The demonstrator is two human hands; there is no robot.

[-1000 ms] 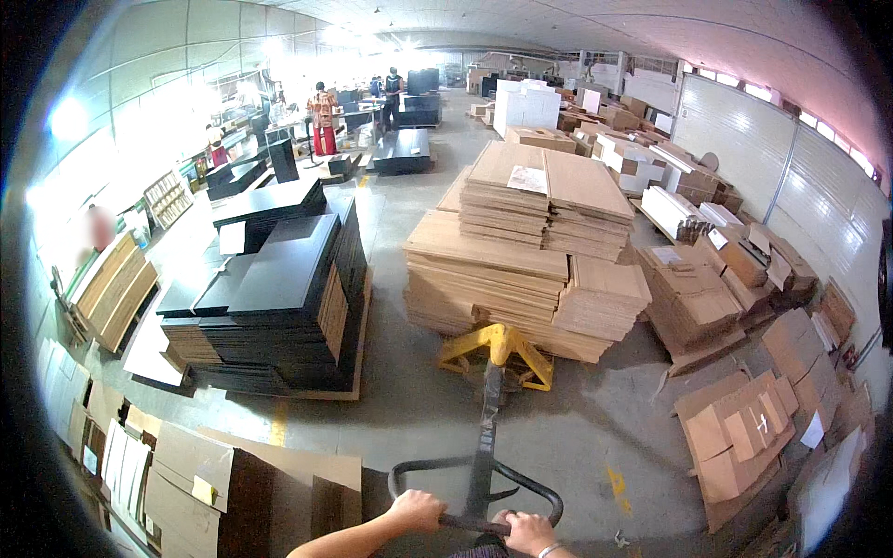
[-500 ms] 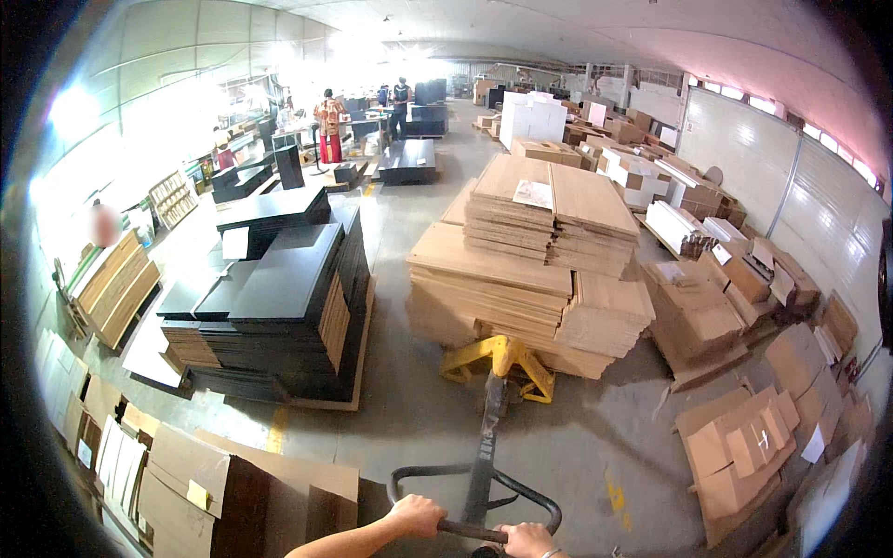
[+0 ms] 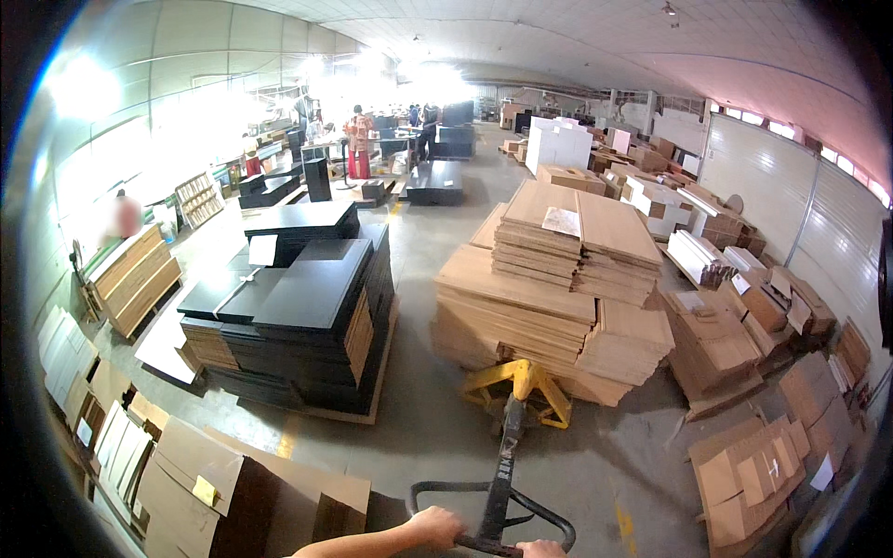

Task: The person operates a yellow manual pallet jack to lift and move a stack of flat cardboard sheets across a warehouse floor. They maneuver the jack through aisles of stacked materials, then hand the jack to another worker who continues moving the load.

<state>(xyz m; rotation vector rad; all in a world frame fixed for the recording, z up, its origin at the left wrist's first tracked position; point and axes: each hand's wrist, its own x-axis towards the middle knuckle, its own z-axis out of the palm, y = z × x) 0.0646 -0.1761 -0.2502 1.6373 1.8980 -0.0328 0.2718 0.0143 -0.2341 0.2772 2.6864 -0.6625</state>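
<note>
Both arms reach in from the lower edge to the black looped handle (image 3: 496, 485) of a pallet jack. My left hand (image 3: 437, 526) is closed around the left part of its crossbar. My right hand (image 3: 541, 550) grips the bar's right end, partly cut off by the lower edge. From the handle a dark shaft (image 3: 503, 453) leads up to the yellow body (image 3: 523, 379) of the jack. Over its forks, which are hidden, rests a tall stack of light-brown wood panels (image 3: 549, 286), with a white paper sheet (image 3: 562, 220) on top.
A pallet of black panels (image 3: 307, 290) stands to the left, across a strip of grey floor (image 3: 415, 377). Flattened cardboard (image 3: 744, 484) and stacked cartons (image 3: 712, 349) line the right. Large brown cartons (image 3: 200, 484) fill the near left. Several people stand around far worktables.
The surroundings, pallet jack and loaded panels all sit lower and farther right in the picture. Both hands keep their grip on the handle, now closer to the lower edge.
</note>
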